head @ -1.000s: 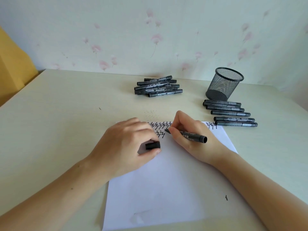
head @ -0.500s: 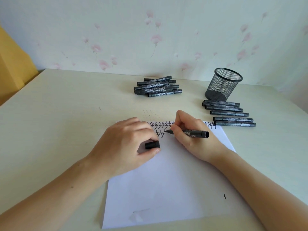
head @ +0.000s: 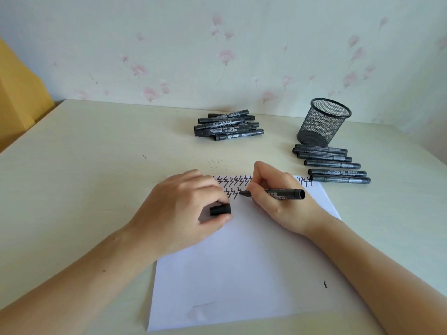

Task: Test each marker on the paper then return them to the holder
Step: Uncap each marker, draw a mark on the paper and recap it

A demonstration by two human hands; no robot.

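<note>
- Paper (head: 242,274): thin white sheet, flat on the desk (head: 84,177), nearest the person. A creased patch shows near its near edge. The near part is blank; zigzag test marks (head: 235,182) run in rows along the far edge.
- Left hand (head: 179,211): rests on the paper's far-left part, fingers curled, pinching the cap (head: 220,210) between thumb and fingers. The cap is a short, smooth black cylinder with its long axis roughly left to right.
- Right hand (head: 278,197): grips the marker (head: 278,192) in a writing hold. The marker is a smooth black barrel with a printed label. Its long axis lies nearly left to right, tip pointing left at the second row of marks, blunt end right.
- Key relation: the cap lies just left of and nearer than the tip, well within reach. Judged next step is recapping, which needs the cap's opening lined up with the tip; which end is open cannot be told.
- Row (head: 331,165): six capped markers lying parallel, right of the paper, just before the holder.
- Holder (head: 323,123): black wire-mesh cup, upright, far right; appears empty.
- Pile (head: 227,126): capped markers stacked loosely, far centre.
</note>
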